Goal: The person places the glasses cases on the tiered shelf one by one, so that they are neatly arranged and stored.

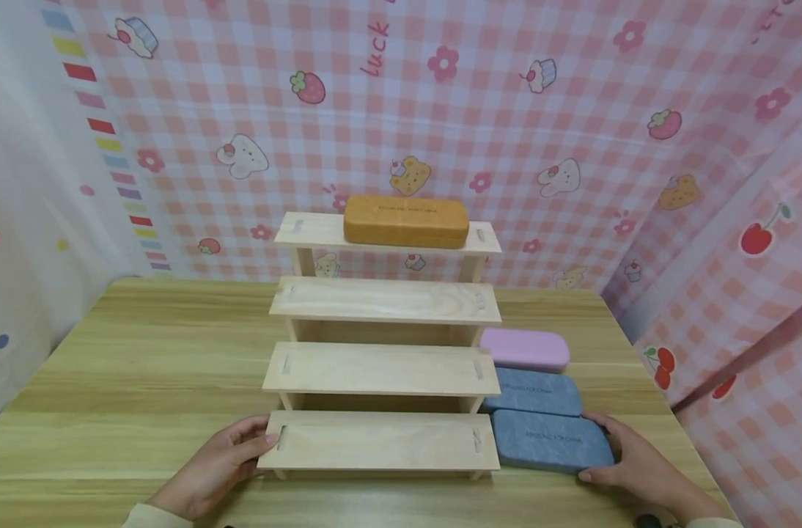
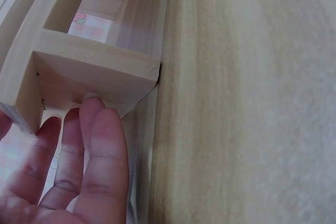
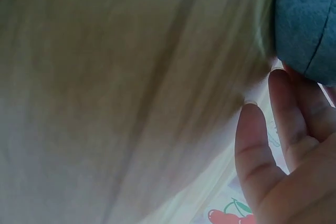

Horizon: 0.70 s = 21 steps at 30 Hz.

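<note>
A four-tier wooden display stand [image 1: 374,442] stands on the table, steps rising toward the back. My left hand [image 1: 211,463] holds the left end of its lowest tier, thumb over the top board. In the left wrist view its fingers [image 2: 107,150] reach beside the stand's side support. Two blue-grey glasses cases lie right of the stand. My right hand [image 1: 641,463] grips the right end of the front blue-grey case [image 1: 551,449], thumb at the near corner. Behind it are the second blue-grey case [image 1: 538,393] and a pink case [image 1: 526,349]. A mustard-yellow glasses case [image 1: 406,224] sits on the top tier.
The wood-grain table [image 1: 144,367] extends left of the stand, with a narrower strip at the right. A pink checked cloth [image 1: 374,132] hangs behind the table, and more cloth [image 1: 757,352] hangs along its right side.
</note>
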Motion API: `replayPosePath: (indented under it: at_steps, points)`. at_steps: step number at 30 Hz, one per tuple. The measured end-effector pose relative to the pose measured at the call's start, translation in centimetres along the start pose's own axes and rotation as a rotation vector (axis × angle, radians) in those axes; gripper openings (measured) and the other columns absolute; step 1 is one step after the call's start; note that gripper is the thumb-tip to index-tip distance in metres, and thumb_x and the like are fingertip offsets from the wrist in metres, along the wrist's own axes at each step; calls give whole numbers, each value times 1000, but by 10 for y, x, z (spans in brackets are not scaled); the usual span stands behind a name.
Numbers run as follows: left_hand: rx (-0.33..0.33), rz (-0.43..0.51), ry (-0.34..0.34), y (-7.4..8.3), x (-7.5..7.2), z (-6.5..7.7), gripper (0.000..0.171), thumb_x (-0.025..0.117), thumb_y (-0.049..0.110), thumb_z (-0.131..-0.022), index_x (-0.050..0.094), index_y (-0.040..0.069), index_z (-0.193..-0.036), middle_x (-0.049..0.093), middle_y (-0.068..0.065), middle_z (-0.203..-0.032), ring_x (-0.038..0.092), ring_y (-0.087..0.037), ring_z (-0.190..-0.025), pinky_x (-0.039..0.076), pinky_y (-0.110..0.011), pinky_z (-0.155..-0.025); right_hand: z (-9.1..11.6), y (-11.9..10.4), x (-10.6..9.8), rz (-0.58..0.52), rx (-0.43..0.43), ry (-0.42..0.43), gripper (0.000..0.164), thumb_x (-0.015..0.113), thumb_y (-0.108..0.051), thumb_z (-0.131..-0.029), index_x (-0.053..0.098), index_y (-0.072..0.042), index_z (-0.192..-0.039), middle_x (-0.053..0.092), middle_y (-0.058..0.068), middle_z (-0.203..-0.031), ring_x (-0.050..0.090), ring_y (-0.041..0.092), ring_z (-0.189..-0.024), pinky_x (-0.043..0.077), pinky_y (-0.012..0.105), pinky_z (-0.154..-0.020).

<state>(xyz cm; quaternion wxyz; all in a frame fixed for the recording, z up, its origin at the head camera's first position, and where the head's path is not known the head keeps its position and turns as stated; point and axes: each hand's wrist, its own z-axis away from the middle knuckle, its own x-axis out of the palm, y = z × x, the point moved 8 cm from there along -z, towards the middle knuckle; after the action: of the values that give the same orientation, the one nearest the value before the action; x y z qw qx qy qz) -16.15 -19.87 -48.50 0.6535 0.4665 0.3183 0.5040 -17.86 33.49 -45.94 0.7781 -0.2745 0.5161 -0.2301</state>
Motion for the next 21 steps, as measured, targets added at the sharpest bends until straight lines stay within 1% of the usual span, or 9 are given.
replayPosePath:
  at_steps: [5,9,13,16,21]
  points:
    - [-5,-5,10,0,0,-1,68,57,21,-98,23,-18,-142,56,-5,-116,59,-12,-98,53,-31,-83,1,2,-1,-28,33,12,101,86,-36,-70,32,12,-140,39,37,-137,54,40,-115,51,45,-88]
    - [-6,-8,17,0,0,-1,69,57,21,-98,23,-18,-142,56,-5,-116,59,-12,-98,53,-30,-83,2,3,-3,-34,53,28,98,86,-32,-71,32,11,-140,40,38,-136,54,44,-113,52,46,-85]
    - [-5,-4,17,0,0,-1,69,58,21,-98,22,-18,-142,56,-5,-116,59,-12,-98,53,-31,-84,4,3,-6,-13,59,53,91,84,-29,-74,34,9,-139,42,37,-134,55,45,-112,52,46,-83]
    - [-10,-4,25,-1,-1,-1,69,58,20,-98,22,-18,-142,56,-6,-117,59,-12,-98,53,-30,-84,7,3,-9,-14,43,74,87,83,-28,-76,35,7,-139,41,37,-135,55,46,-112,52,43,-81]
    - [-24,-14,46,-2,-3,-1,69,59,21,-97,23,-17,-142,54,-10,-121,59,-13,-98,52,-31,-84,11,3,-11,-68,23,91,84,82,-24,-77,35,6,-140,38,37,-138,54,47,-112,52,35,-74]
